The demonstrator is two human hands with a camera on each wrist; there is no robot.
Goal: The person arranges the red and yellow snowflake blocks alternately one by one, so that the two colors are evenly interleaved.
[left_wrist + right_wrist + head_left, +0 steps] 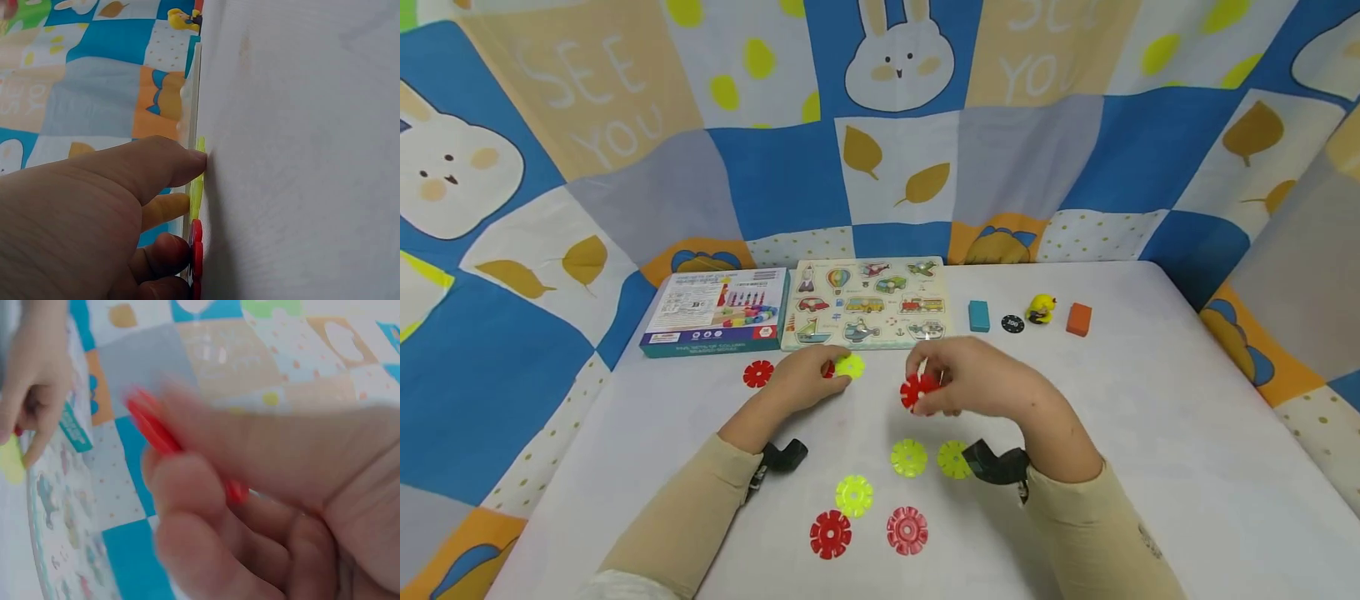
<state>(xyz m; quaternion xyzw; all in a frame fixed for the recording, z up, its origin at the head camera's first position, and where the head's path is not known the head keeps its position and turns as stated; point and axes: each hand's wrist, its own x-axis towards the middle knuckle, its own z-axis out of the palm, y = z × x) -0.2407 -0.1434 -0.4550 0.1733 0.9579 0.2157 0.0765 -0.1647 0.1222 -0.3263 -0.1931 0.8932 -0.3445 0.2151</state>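
My right hand (973, 379) holds a red notched plastic disc (916, 390) over the middle of the white table. Its thumb and fingers pinch that disc, blurred in the right wrist view. My left hand (805, 379) is down by the front edge of the puzzle board. Between its thumb and forefinger is a yellow-green notched disc (852, 367), and another red disc (197, 250) is beside it by the other fingers, partly hidden. To the left of this hand lies a red disc (758, 373).
Nearer me lie yellow-green discs (909, 458) and red discs (831, 534). Behind the hands are a box (718, 304) and a wooden puzzle board (865, 304). At the back right stand a teal block (978, 317), a black chip (1012, 323), a yellow duck (1041, 309) and an orange block (1078, 319).
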